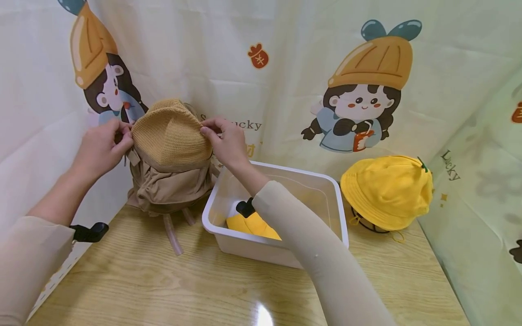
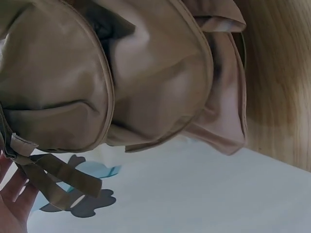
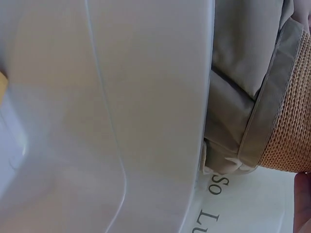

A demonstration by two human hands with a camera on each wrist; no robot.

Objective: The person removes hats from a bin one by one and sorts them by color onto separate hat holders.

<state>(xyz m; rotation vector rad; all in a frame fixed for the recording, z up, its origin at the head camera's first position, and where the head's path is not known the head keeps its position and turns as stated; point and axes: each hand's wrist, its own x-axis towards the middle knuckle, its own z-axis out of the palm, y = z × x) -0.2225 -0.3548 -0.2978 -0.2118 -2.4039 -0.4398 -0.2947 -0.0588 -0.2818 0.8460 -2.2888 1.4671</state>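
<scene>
A brown backpack (image 1: 175,190) stands upright against the left corner, with a tan woven flap (image 1: 171,136) across its top. The left hand (image 1: 99,147) pinches the flap's left edge; the right hand (image 1: 229,142) pinches its right edge between thumb and fingers. In the left wrist view, the backpack's brown fabric (image 2: 155,82) fills the upper part, and fingers (image 2: 22,199) show beside a strap (image 2: 63,177). The right wrist view has the woven part (image 3: 289,126) bordered by a brown band, with a fingertip (image 3: 302,194) at its edge.
A white plastic bin (image 1: 253,251) stands right of the backpack, beneath the right forearm, with yellow cloth (image 1: 253,226) inside. A yellow bucket hat (image 1: 387,192) rests on a black stand farther right. Printed curtains (image 1: 285,90) enclose the wooden table (image 1: 195,290).
</scene>
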